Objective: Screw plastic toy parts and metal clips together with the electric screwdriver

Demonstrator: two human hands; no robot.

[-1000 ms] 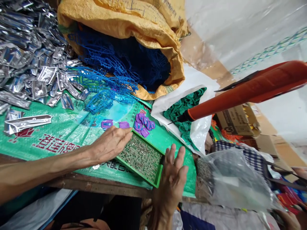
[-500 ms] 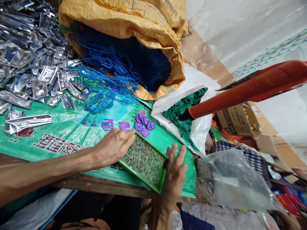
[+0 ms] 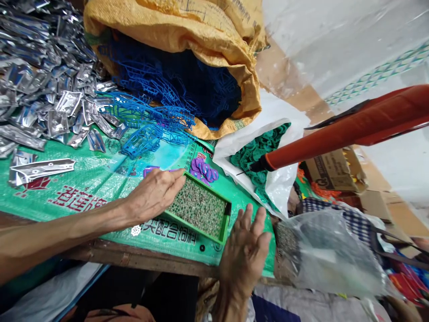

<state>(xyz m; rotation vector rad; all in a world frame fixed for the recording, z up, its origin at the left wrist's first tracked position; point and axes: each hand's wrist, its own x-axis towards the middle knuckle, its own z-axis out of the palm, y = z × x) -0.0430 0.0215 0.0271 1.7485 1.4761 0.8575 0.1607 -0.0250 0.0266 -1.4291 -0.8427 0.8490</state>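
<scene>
A shallow green tray (image 3: 223, 232), filled with many small metal pieces (image 3: 201, 205), sits at an angle on the green printed sheet. My left hand (image 3: 160, 190) grips its left end, fingers together at the far left corner. My right hand (image 3: 248, 241) is held apart from the tray's right end, its fingers spread and nothing in them. Purple plastic pieces (image 3: 203, 171) lie in a small heap just behind the tray. More purple pieces (image 3: 151, 171) are partly hidden behind my left hand.
Silvery parts (image 3: 43, 80) are piled at the left. A yellow woven sack (image 3: 161, 22) spills blue plastic frames (image 3: 144, 138). A white bag (image 3: 231, 154) holds dark green pieces (image 3: 258, 183). An orange power-tool-like object (image 3: 335, 134) juts in from the right. A clear plastic bag (image 3: 331, 250) rests at right.
The tray has shifted up and left with my left hand, away from the table's front edge. My right hand has come off its right end and moved slightly right.
</scene>
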